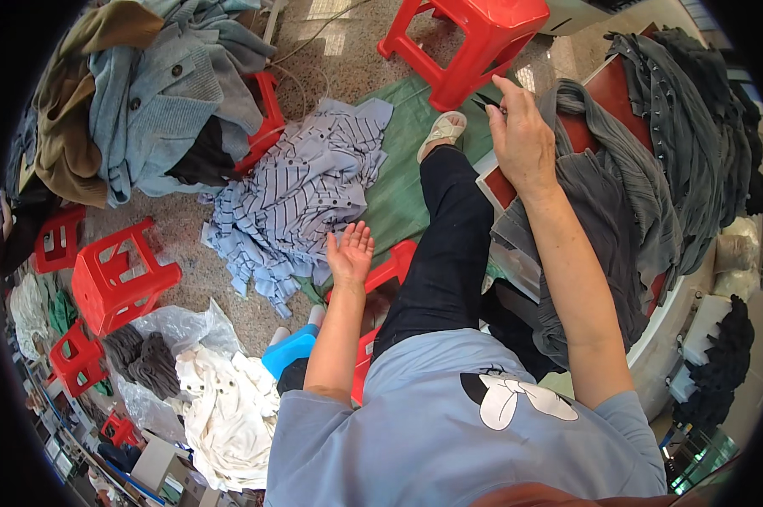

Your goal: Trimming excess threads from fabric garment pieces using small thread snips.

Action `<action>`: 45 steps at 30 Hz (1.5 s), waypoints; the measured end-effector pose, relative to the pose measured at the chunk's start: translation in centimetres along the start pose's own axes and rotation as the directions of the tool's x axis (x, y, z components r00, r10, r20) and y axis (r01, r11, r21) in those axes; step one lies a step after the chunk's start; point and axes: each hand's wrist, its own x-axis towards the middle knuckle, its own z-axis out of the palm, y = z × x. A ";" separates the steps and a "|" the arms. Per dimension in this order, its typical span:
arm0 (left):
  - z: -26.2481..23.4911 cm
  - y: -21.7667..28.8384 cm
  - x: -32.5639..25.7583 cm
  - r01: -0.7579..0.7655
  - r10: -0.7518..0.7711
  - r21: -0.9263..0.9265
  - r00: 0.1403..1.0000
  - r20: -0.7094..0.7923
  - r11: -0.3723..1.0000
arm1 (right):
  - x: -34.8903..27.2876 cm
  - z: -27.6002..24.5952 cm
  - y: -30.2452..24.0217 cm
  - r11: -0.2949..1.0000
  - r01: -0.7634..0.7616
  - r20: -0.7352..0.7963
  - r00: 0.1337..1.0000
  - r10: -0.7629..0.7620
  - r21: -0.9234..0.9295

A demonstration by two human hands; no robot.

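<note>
my right hand [521, 139] is stretched out toward one o'clock, over the grey pleated garment [618, 203] draped on the red-topped table [605, 84]. its fingers are closed together around a small dark tool [487, 103], scissors or snips as far as i can tell; only the dark tip shows past the fingertips at about eleven o'clock from the knuckles, and most of it is hidden in the grip. the tool's long axis looks to run roughly from four to ten o'clock, pointing at the red stool [466, 38] beyond.

my left hand [350, 252] hangs free near the centre, palm up, fingers spread apart and holding nothing. the nearest cloth to it is the blue striped garment [301, 194], lying on the floor just at its ten o'clock, not touching. that heap runs lengthwise from about one to seven o'clock, partly on the green mat [398, 186].

the grey garment lies directly under the right wrist and forearm, touching them, and runs on toward five o'clock down the table edge. so the right hand is plainly the nearer one to it; the left is well apart, with my dark trouser leg [445, 245] between. more dark garments [694, 110] are piled at the far side of the table, at two o'clock.
</note>
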 end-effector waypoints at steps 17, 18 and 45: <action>-3.9 -3.3 1.1 0.109 -0.087 0.197 0.990 -0.114 0.974 | -1.9 0.2 0.3 0.990 -0.091 0.050 0.995 0.086 0.104; -3.7 -3.3 1.2 0.101 -0.080 0.200 0.991 -0.111 0.975 | -1.8 0.3 0.3 0.990 -0.088 0.044 0.995 0.084 0.109; 23.2 1.2 -14.3 0.214 0.016 -0.145 0.513 0.858 0.966 | -1.1 0.1 0.9 0.974 0.034 -0.009 0.999 -0.033 0.222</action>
